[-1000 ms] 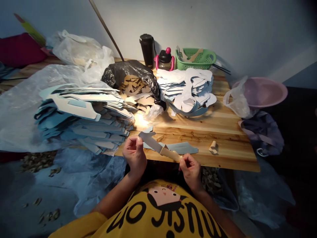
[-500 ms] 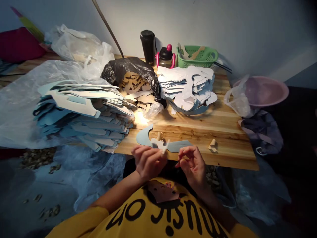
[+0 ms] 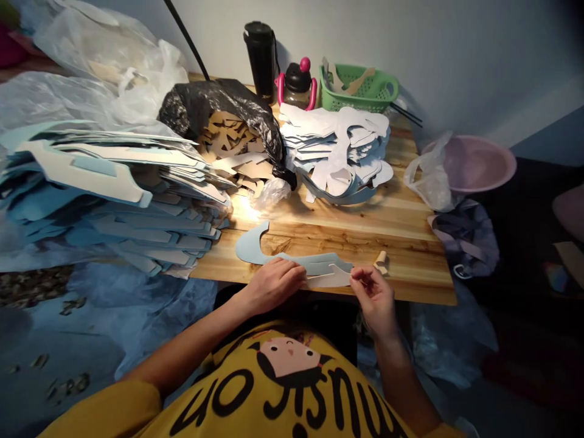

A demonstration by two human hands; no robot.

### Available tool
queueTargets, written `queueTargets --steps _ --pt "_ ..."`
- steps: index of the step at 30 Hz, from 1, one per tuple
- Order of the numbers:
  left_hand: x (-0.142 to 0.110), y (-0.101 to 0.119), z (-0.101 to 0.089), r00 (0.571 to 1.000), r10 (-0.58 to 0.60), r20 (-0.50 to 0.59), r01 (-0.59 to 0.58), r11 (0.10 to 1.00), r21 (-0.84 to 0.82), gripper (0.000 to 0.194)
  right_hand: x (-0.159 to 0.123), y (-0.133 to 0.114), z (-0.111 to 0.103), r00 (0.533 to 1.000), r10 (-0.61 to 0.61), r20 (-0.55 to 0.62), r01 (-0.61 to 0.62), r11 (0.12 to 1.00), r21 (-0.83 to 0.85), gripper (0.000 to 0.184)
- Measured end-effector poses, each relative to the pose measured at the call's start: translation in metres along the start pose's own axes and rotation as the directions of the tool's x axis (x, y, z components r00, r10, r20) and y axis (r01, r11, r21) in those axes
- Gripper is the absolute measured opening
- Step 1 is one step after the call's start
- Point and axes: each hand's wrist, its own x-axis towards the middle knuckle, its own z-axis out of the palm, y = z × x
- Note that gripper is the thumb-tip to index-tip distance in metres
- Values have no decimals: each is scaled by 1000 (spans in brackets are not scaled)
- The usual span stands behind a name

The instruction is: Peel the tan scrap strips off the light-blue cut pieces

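The left hand [image 3: 274,285] lies palm-down, fingers extended and not clenched, on a curved pale-blue sheet cut-out [image 3: 249,248], which lies flat at the table's near edge at 12 o'clock. A narrow white sheet strip [image 3: 328,278] lies along the cut-out's near side. The right hand [image 3: 374,301] has thumb and forefinger drawn together at that strip's right end; whether they grip it cannot be determined.

A small rolled tan piece [image 3: 381,263] stands just beyond the right hand at 1 o'clock on the pine plank table [image 3: 401,243]. Farther out, a large stack of blue-and-white cut-outs [image 3: 150,228] lies at 10 o'clock, a black plastic bag of tan cut-outs [image 3: 214,100] at 11, and a white cut-out stack [image 3: 335,152] at 12.

Progress, as judged: one cut-out is being handled, and most of the material lies stacked. A green plastic basket [image 3: 360,91] stands at the far edge.
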Motion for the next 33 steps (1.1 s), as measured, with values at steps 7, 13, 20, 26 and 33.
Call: queueTargets --steps 7,13,20,26,33 --pt "9 -10 5 936 -326 131 347 917 -199 8 21 25 -4 990 -139 11 138 965 -224 4" --pt "20 -21 4 903 -326 279 376 915 -148 14 27 31 -2 976 -206 67 216 903 -371 15" --pt "30 -25 1 876 -279 393 343 934 -101 24 30 30 0 969 -237 69 243 864 -441 17" --pt "35 -28 0 862 -265 432 333 939 -88 28 30 30 2 964 -259 60 257 844 -471 19" --pt "40 -22 -4 844 -268 465 312 950 -17 27 32 32 3 957 -281 75 278 812 -513 20"
